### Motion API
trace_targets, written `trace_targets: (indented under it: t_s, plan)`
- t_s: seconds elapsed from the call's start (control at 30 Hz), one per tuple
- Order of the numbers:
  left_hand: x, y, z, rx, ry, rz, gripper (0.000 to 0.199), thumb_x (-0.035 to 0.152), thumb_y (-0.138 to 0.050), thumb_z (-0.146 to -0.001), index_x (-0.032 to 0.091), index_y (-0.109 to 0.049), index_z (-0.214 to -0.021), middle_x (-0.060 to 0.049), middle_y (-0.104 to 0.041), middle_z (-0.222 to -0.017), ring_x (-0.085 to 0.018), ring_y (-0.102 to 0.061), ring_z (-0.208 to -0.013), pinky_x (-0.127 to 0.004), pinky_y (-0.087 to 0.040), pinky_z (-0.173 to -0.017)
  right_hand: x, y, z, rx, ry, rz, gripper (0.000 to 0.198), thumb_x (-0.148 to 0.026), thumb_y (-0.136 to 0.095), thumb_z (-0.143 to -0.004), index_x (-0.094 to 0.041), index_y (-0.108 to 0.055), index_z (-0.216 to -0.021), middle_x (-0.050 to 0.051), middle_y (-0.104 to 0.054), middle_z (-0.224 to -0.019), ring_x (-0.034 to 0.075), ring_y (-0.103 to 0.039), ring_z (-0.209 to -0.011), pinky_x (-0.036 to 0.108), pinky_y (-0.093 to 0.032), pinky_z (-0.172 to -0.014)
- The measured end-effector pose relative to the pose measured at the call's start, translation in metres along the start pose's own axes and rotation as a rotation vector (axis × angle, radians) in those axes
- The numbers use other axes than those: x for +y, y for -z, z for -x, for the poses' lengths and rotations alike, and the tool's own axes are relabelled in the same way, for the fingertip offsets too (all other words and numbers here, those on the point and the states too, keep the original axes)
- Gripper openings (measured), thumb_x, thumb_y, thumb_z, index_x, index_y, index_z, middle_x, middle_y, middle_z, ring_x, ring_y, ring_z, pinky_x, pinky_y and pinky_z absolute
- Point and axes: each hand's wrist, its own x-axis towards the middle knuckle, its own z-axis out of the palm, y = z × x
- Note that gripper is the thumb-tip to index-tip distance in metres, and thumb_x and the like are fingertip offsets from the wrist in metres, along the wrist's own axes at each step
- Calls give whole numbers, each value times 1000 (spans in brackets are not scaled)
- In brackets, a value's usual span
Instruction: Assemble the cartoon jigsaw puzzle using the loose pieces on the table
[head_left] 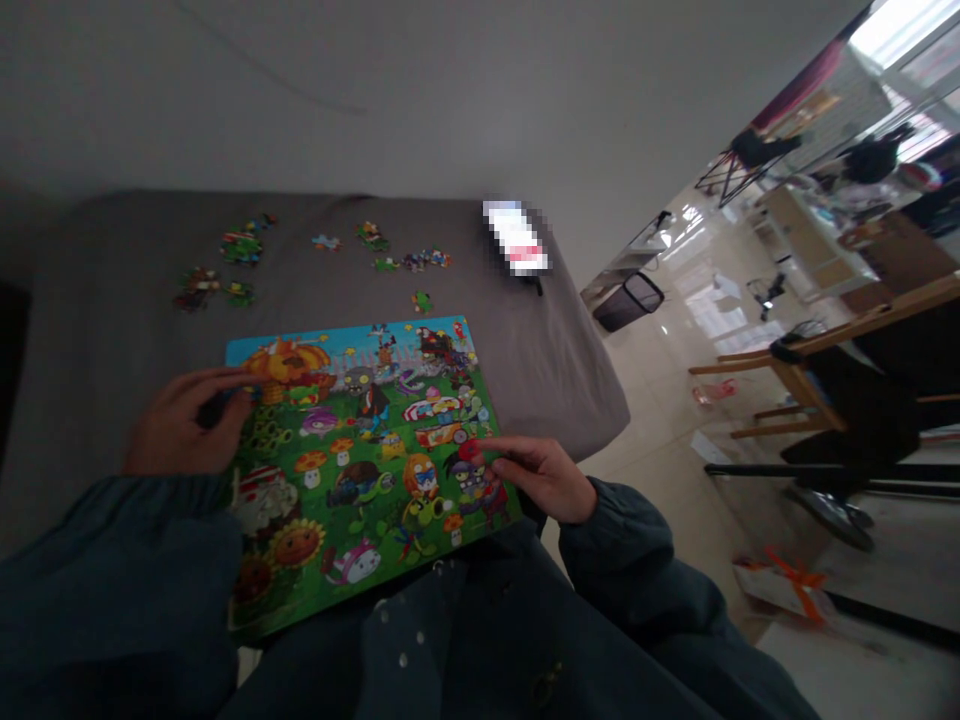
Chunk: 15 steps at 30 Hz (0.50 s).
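A colourful cartoon jigsaw puzzle [390, 450] lies tilted across my lap and the edge of the grey cloth surface, its picture showing plants, zombies and a pumpkin on green grass. At its upper left edge, my left hand [187, 420] has thumb and index finger pinched together on a small bluish puzzle piece [256, 394], mostly covered by the fingertips. My right hand [546, 475] rests at the puzzle's right edge. Its index finger stretches onto the picture beside a red-capped figure, with the thumb slightly apart below and the other fingers curled.
Loose puzzle pieces lie beyond the puzzle in a left group [241, 245] and a middle group [427, 260], with a single green piece [421, 301] nearer. A lit phone [517, 240] stands at the right. A bin [628, 300] and wooden chair [802, 370] are on the floor.
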Motion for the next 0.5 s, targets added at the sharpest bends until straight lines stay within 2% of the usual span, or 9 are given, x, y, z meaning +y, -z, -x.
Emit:
trace_targets:
  t_s: [0.07,0.13,0.3,0.5]
  plan:
    - [1,0,0,7,3,-5,36,47,-50,-95,25,-73,-112,-4,-70,-122,-25,-65,-114,-43,-53,-102,5,-1,2,-19,-20,-62,58,-36,-65,-94,-23,-49,-148,6,-76,-113,13,-71,-84,31,-59,-84]
    - [1,0,1,14,4,-10,35,47,-50,-95,25,-73,-111,-4,-70,-122,-25,-64,-116,-44,-52,-104,7,-1,3,-43,-34,-68,66,-36,-65,-95,-23,-39,-154,6,-76,-113,13,-71,-83,32,-59,-84]
    - [3,0,1,23,12,-10,35,46,-51,-95,25,-73,-112,-3,-70,-121,-24,-65,-114,-43,-53,-101,7,3,8,-43,-40,9,48,-43,-52,-101,-21,-54,-144,8,-73,-118,13,-70,-84,32,-59,-86]
    - [4,0,2,23,8,-4,37,46,-50,-95,23,-73,-111,-6,-70,-121,-25,-65,-111,-43,-55,-97,12,3,14,-8,-53,-22,55,-46,-53,-101,-23,-44,-150,6,-75,-102,14,-70,-86,34,-58,-89]
